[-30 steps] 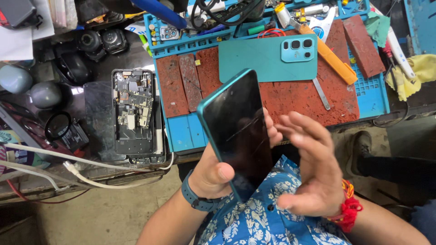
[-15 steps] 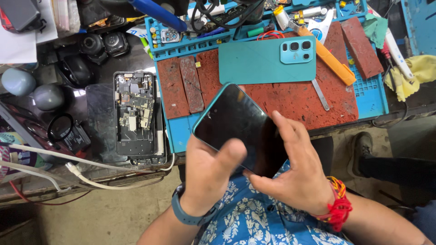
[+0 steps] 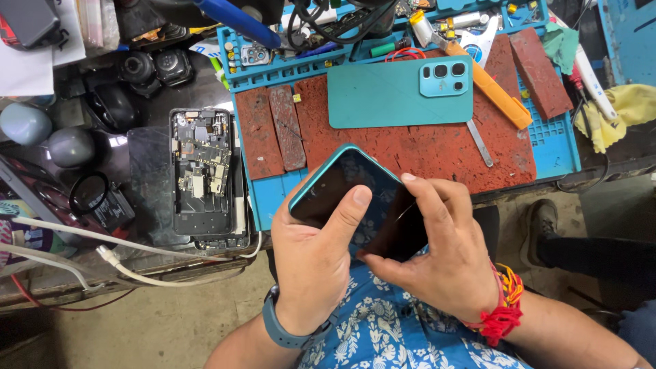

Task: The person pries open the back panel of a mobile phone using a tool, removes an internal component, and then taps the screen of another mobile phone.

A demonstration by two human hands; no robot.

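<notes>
**Both hands on a dark-screened phone above the repair mat**

A slim teal-edged smartphone with a black glass screen (image 3: 355, 198) is held in the air just in front of the person's chest, over the near edge of the tabletop (image 3: 147, 256). It is tilted, one corner pointing up toward the mat. The left hand (image 3: 318, 263) is closed around the phone's lower left side, with its thumb lying flat across the glass. The right hand (image 3: 444, 256) is clamped on the phone's right and lower edge, its index finger curled over the upper right rim and the other fingers tucked beneath. A grey-blue wristband sits on the left wrist, and a red thread bracelet on the right.

On the tabletop beyond the phone lies a blue silicone work mat with a worn rust-red centre (image 3: 424, 147). A teal rectangular phone back cover with a camera cluster (image 3: 400, 92) lies flat on it, well apart from the hands. Just right of the cover lie an orange plastic pry tool (image 3: 502, 99) and a thin flat metal strip (image 3: 480, 143). Left of the mat rests an opened black phone frame with its circuit boards exposed (image 3: 205, 178), and white cables (image 3: 102, 239) run along the near edge of the tabletop. At the far right lies a crumpled yellow cloth (image 3: 618, 116).
</notes>
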